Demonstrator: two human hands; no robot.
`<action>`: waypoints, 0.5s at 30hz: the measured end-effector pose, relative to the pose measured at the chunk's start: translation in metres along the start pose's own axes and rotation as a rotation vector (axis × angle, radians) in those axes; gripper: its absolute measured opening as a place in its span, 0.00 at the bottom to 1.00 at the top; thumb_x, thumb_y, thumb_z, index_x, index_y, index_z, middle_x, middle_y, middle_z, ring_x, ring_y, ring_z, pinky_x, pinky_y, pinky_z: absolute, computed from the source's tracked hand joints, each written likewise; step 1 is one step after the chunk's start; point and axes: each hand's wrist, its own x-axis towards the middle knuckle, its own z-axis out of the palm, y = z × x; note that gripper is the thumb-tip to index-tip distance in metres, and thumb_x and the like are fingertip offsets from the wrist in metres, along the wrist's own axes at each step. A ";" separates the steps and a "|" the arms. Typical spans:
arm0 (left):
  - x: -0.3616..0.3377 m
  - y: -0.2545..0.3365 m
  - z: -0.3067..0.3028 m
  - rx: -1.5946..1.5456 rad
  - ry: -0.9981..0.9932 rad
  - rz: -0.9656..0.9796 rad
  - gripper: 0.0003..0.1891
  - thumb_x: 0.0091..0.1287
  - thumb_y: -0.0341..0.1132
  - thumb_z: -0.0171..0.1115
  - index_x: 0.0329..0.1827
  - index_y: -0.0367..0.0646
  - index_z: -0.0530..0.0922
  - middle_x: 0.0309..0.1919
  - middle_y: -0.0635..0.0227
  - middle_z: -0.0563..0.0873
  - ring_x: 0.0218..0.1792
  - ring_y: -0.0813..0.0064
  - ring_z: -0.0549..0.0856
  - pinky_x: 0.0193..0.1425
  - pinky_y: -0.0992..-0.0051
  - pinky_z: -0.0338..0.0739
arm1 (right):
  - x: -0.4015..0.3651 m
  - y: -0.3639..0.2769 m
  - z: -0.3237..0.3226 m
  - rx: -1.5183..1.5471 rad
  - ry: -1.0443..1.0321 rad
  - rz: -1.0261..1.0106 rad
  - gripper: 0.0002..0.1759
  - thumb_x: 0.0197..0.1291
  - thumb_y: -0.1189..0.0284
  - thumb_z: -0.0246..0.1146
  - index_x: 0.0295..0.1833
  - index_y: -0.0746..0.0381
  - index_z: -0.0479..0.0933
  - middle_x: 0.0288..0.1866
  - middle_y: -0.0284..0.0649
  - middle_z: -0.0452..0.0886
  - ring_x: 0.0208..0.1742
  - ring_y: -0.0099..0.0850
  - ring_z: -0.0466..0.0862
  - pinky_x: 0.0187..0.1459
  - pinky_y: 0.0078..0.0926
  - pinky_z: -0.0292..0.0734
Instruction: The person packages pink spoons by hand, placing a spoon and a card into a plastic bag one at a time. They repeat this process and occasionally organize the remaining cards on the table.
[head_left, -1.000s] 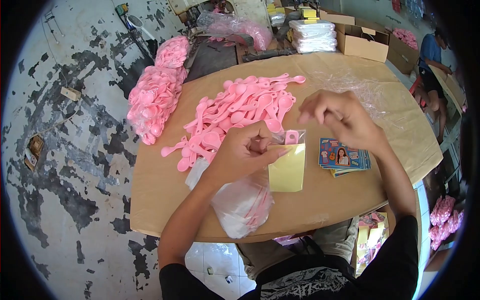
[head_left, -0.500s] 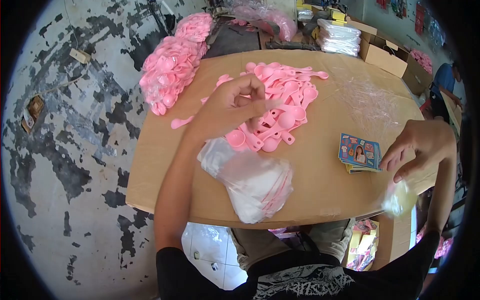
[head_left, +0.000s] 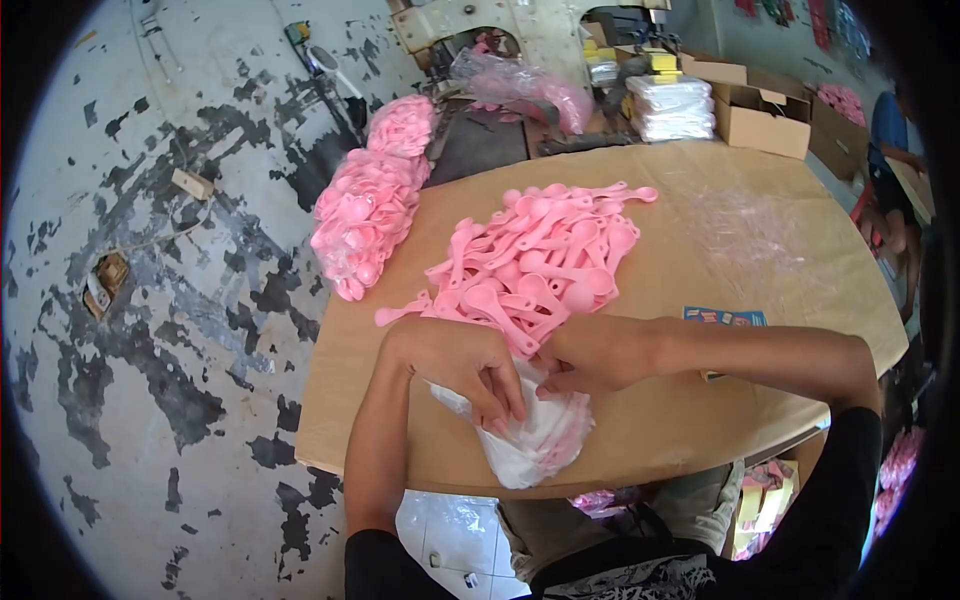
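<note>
My left hand bends down over a stack of clear plastic bags, its fingertips closed together on the upper plastic. From the right, my right hand reaches across with curled fingers at the top edge of the same bags; its fingertips are partly hidden. Just beyond both hands lies a loose heap of pink plastic measuring spoons. A pile of blue printed cards shows behind my right forearm, which covers most of it.
Bulging clear bags of pink spoons stand by the table's left edge. Thin plastic scraps lie on the right of the brown tabletop. Behind are stacked plastic packs and a cardboard box. Another person sits far right.
My right hand has moved left from beside the cards to the plastic bags, and the small clear packet below it is out of sight. My left hand has dropped from the spoons onto the bags.
</note>
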 end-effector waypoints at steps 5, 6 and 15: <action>0.018 -0.014 0.001 -0.031 -0.071 -0.089 0.13 0.65 0.35 0.67 0.41 0.32 0.85 0.31 0.61 0.88 0.30 0.77 0.88 0.37 0.79 0.85 | -0.013 -0.012 -0.016 0.002 -0.015 0.059 0.14 0.64 0.67 0.55 0.39 0.66 0.82 0.33 0.51 0.83 0.36 0.45 0.84 0.41 0.39 0.78; 0.020 -0.014 0.002 -0.051 -0.064 -0.147 0.13 0.65 0.37 0.67 0.40 0.31 0.85 0.31 0.60 0.88 0.29 0.77 0.88 0.36 0.78 0.85 | -0.016 -0.005 -0.017 0.008 0.052 0.028 0.14 0.65 0.67 0.55 0.38 0.66 0.81 0.30 0.48 0.82 0.33 0.42 0.83 0.39 0.38 0.77; 0.039 -0.005 0.006 -0.133 0.158 0.169 0.21 0.69 0.45 0.63 0.51 0.32 0.79 0.36 0.60 0.87 0.34 0.78 0.86 0.36 0.77 0.80 | -0.074 -0.001 -0.050 0.226 0.462 0.093 0.19 0.73 0.63 0.54 0.33 0.66 0.76 0.18 0.36 0.73 0.20 0.23 0.71 0.27 0.28 0.68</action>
